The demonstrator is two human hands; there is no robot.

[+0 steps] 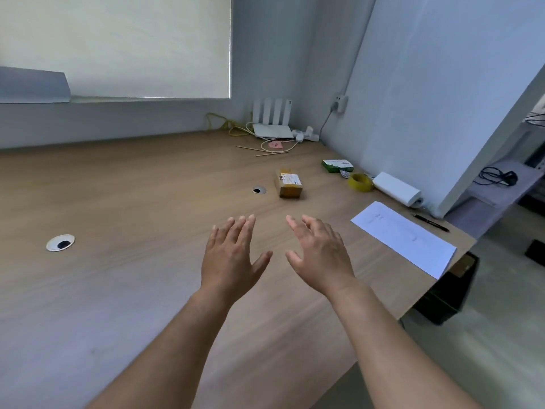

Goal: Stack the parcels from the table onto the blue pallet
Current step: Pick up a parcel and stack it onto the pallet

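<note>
A small brown cardboard parcel (288,183) with a white label lies on the wooden table (132,187), right of centre. My left hand (233,255) and my right hand (317,255) hover side by side over the table, nearer to me than the parcel and apart from it. Both hands are spread, palms down, fingers straight, holding nothing. No blue pallet is in view.
A white router (272,122) with cables sits in the far corner. Along the right wall lie a green box (337,165), a yellow tape roll (360,182) and a white block (396,188). A paper sheet (404,237) and a pen (431,223) lie near the table's right edge. A black bin (448,293) stands on the floor.
</note>
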